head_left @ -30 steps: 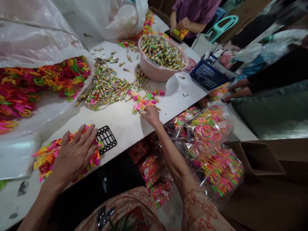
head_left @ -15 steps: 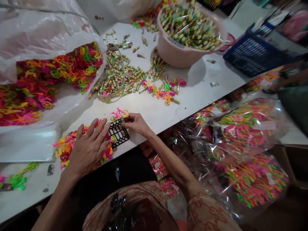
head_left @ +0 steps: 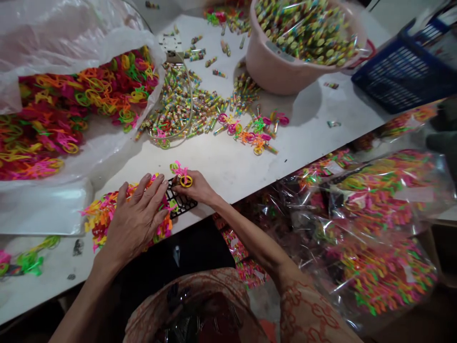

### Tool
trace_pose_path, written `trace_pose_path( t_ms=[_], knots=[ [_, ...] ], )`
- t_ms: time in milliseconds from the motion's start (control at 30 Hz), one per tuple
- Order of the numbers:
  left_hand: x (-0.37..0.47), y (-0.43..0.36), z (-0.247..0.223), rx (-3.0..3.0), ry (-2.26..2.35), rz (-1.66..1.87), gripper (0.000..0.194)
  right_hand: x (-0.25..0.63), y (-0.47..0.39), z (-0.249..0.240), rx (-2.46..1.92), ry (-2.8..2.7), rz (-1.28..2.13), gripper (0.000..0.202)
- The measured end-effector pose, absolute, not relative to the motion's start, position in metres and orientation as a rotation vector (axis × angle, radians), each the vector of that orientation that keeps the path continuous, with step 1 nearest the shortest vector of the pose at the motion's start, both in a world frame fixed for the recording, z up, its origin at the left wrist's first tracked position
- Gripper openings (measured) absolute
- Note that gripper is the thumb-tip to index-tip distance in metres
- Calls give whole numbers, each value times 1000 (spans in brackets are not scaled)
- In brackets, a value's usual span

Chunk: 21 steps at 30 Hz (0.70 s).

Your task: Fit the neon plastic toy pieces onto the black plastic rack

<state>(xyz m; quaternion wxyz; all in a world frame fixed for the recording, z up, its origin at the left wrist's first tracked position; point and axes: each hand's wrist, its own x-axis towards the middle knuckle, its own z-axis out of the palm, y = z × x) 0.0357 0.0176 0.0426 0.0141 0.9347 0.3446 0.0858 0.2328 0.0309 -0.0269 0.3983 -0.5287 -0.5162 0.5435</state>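
The black rack (head_left: 183, 207) lies at the near edge of the white table (head_left: 214, 164), its right end bare but for a green piece and its left part hidden under bright toys (head_left: 104, 209). The left hand (head_left: 132, 224) rests palm down on those toys, fingers slightly spread, pressing rather than gripping. The right hand (head_left: 195, 186) is at the rack's far right part, thumb and fingers together on a pink toy bicycle (head_left: 180, 171) with a yellow wheel; exactly where they pinch it is hidden.

The step in hand seems to be setting this piece into the grid; the next move likely calls for lining it up with a free slot and pressing it down without disturbing its neighbours.

Left of the rack lies a stack of clear sleeves (head_left: 46, 205). Farther off, loose toys (head_left: 253, 134) lie beside a heap of small patterned tubes (head_left: 178, 105), with an open white bag (head_left: 103, 138) of toys to the left and a pink basin (head_left: 282, 71) of tubes far right.
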Motion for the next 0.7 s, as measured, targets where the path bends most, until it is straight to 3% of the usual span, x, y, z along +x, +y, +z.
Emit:
trace_pose_path(
  t_ms=[400, 600, 700],
  knots=[
    [35, 17, 49, 2781, 1113, 201, 52, 245, 23, -13, -1608, -1538, 908, 7],
    [40, 19, 70, 2698, 1149, 580, 57, 228, 10, 14, -1525, -1580, 685, 12],
    [47, 23, 81, 2524, 1159, 753, 40, 223, 6, 34, -1399, -1570, 723, 14]
  ],
)
